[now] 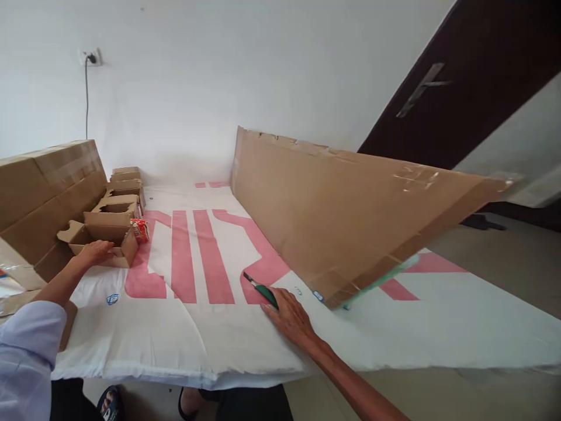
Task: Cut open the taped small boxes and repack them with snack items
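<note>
Closest to me lay the white sheet [184,345] with its big pink letters, spread flat beneath both arms. My right hand [291,318] rested palm-down on it, fingers close together, their tips over the handle end of a green-handled cutter [262,289] whose dark blade pointed away from me. Whether I truly gripped it, I could not tell. Just beyond stood a large cardboard panel [342,216], tilted upward to the right. My left hand [94,252] lay loosely curled on the rim of a small open carton [105,240], beside the stacked boxes [44,193].
</note>
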